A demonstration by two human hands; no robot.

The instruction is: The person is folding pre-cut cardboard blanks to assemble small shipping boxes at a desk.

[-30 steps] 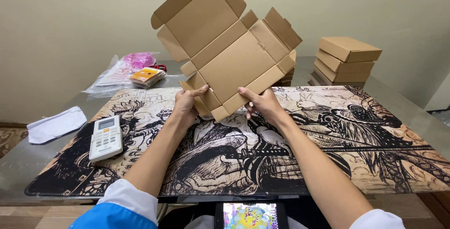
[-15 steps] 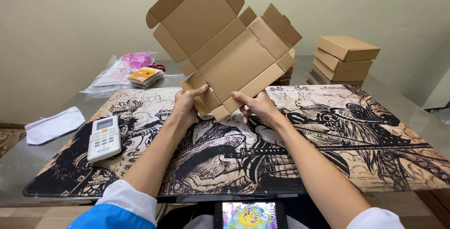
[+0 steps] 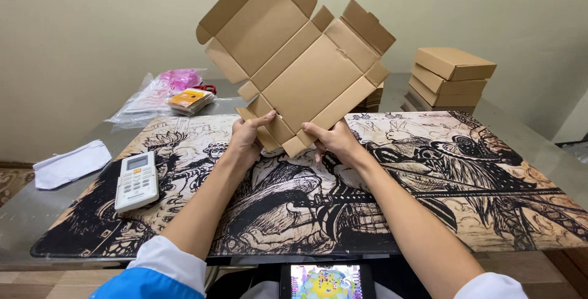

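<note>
There is a single view, from a camera worn on the person's head. It looks forward and somewhat downward across a glass table (image 3: 37, 201) toward a plain cream wall (image 3: 92, 29) that fills the upper half of the frame. The camera sits close: both forearms enter from the bottom edge and reach to the frame's centre, where the left hand (image 3: 246, 141) and right hand (image 3: 334, 141) meet at the unfolded cardboard box (image 3: 300, 72). The printed desk mat (image 3: 429, 182) spans the lower half. At the bottom centre, right beneath the lens, a phone screen (image 3: 324, 280) shows.
</note>
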